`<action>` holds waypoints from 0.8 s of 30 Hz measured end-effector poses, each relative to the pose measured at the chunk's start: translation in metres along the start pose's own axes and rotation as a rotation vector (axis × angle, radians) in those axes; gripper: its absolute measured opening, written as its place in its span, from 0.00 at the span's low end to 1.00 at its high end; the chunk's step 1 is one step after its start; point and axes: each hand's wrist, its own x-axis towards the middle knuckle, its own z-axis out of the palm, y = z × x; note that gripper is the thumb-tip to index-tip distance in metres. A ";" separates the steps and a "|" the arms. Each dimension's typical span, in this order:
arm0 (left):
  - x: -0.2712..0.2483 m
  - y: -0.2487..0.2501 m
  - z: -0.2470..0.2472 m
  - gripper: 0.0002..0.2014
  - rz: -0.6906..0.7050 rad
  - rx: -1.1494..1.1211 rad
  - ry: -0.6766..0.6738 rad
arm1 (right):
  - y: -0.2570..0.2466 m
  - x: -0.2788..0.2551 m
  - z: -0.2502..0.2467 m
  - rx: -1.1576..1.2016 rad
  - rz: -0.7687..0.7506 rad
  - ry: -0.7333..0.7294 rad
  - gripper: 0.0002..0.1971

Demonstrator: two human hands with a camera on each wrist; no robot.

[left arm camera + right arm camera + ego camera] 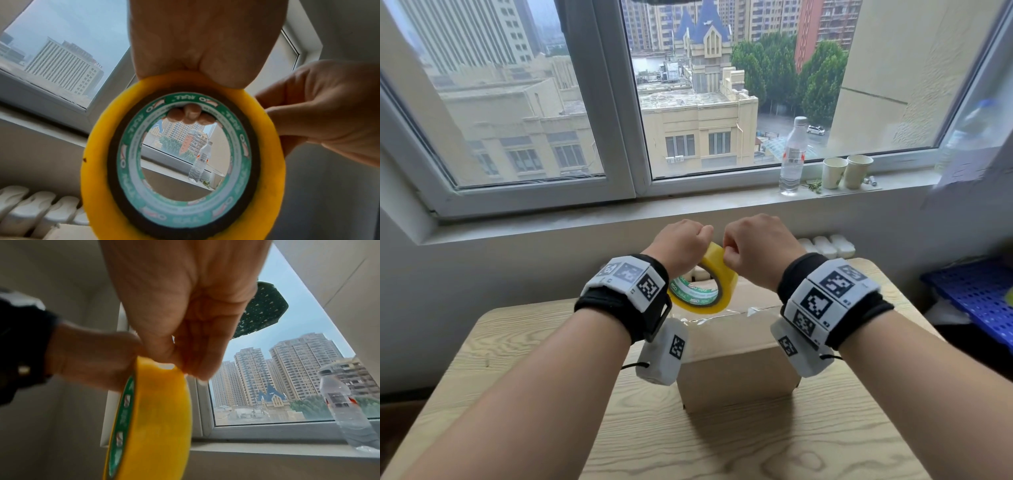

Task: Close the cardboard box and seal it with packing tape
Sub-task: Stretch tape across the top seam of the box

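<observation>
A yellow roll of packing tape (717,281) with a green-printed core hangs in the air above the cardboard box (736,359). My left hand (683,245) grips the roll (185,170) at its top, with fingertips (190,114) curled through the core. My right hand (751,251) pinches the outer face of the roll (156,410) near its top edge, fingers (195,368) pressed together on the tape. The box stands on the wooden table (517,342), flaps down, with shiny clear tape along its top seam (722,317). Both wrists hide parts of the box.
A water bottle (792,156) and two paper cups (847,171) stand on the windowsill (619,209) behind the table. A white radiator (828,245) sits behind the box. A blue perforated crate (976,294) is at the right.
</observation>
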 end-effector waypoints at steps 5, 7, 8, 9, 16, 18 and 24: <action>-0.004 -0.006 -0.002 0.22 -0.003 -0.006 0.000 | 0.012 0.002 0.005 0.304 0.045 -0.100 0.08; -0.006 -0.008 -0.003 0.22 0.022 -0.032 0.017 | 0.016 0.001 0.008 0.532 0.094 -0.117 0.07; -0.007 -0.008 -0.003 0.22 0.037 -0.042 0.025 | 0.017 0.001 0.008 0.592 0.118 -0.101 0.06; -0.008 -0.008 -0.003 0.22 0.049 -0.049 0.034 | 0.017 0.001 0.008 0.613 0.126 -0.088 0.07; -0.007 -0.011 -0.007 0.21 0.082 -0.095 0.091 | 0.002 -0.001 0.003 0.384 0.058 0.016 0.10; -0.007 -0.012 -0.007 0.22 0.084 -0.090 0.105 | -0.007 -0.001 0.007 0.287 0.088 0.054 0.10; -0.005 -0.023 -0.008 0.23 0.068 -0.016 0.048 | -0.011 -0.001 0.025 0.417 0.161 0.027 0.10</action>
